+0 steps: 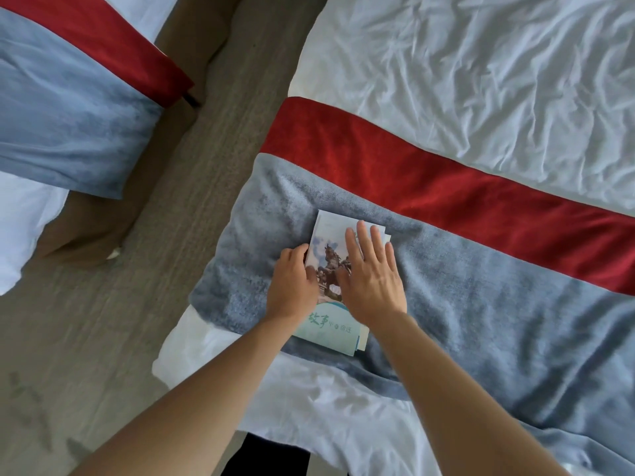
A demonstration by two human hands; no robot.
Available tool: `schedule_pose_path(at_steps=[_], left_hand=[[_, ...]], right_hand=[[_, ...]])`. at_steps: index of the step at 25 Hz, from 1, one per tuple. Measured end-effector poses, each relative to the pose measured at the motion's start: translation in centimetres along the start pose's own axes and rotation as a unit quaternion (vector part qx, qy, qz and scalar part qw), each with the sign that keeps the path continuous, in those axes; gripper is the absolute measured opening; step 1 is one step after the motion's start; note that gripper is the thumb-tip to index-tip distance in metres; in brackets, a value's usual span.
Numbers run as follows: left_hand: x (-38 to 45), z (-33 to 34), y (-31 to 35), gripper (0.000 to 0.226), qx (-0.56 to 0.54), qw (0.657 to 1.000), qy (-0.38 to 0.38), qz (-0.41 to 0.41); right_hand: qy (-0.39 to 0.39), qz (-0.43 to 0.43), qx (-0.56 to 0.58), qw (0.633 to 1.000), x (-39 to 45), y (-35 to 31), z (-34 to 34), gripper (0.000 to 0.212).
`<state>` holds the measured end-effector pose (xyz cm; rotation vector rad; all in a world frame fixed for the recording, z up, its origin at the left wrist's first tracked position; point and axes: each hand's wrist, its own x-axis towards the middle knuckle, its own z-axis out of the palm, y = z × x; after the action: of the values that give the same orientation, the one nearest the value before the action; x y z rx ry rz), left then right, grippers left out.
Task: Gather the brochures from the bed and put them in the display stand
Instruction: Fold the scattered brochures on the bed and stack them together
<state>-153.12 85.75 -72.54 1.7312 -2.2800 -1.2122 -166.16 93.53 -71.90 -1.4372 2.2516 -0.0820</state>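
The left hand (292, 283) is gripping the brochure stack's (330, 269) left edge while the flat, open right hand (372, 276) is pressing it onto the bed's grey runner (481, 304). Thin, slippery sheets probably fan; pinching both long edges seems best.

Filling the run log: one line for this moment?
brochures: stacked on bed runner | left hand: grips stack edge | right hand: flat on top

Two beds stand side by side with a strip of grey-brown carpet (192, 173) running between them. The nearer bed (481, 80) wears rumpled white sheets crossed by a runner of grey-blue (498, 304) and red (429, 180). The other bed (68, 108) carries the same runner over a brown base. Soft daylight falls across everything.
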Motion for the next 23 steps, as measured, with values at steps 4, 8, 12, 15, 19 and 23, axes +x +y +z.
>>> schedule_pose_path(at_steps=[4, 8, 12, 15, 19, 23], left_hand=[[0.7, -0.4, -0.2, 0.035, 0.001, 1.0, 0.005, 0.016], [0.3, 0.7, -0.2, 0.044, 0.109, 0.991, 0.012, 0.083], [0.3, 1.2, -0.4, 0.049, 0.091, 0.992, 0.028, 0.077], [0.0, 1.3, -0.1, 0.05, -0.019, 0.998, 0.038, 0.044], [0.8, 2.1, 1.3, 0.054, -0.149, 0.987, 0.007, -0.054], [0.6, 2.4, 2.5, 0.054, -0.121, 0.991, 0.022, -0.058]], right_hand=[[-0.025, -0.038, -0.052, 0.998, 0.1, -0.1, 1.9, 0.07], [-0.007, -0.029, -0.094, 0.995, -0.3, 0.7, 4.7, 0.072], [0.03, -0.051, -0.079, 0.995, 0.1, 1.2, 5.5, 0.074], [0.103, 0.04, 0.097, 0.989, -0.4, 1.0, 4.8, 0.076], [0.162, 0.211, 0.378, 0.887, -0.5, -1.0, 3.4, 0.068], [0.171, 0.221, 0.396, 0.875, -0.5, -1.2, 2.5, 0.063]])
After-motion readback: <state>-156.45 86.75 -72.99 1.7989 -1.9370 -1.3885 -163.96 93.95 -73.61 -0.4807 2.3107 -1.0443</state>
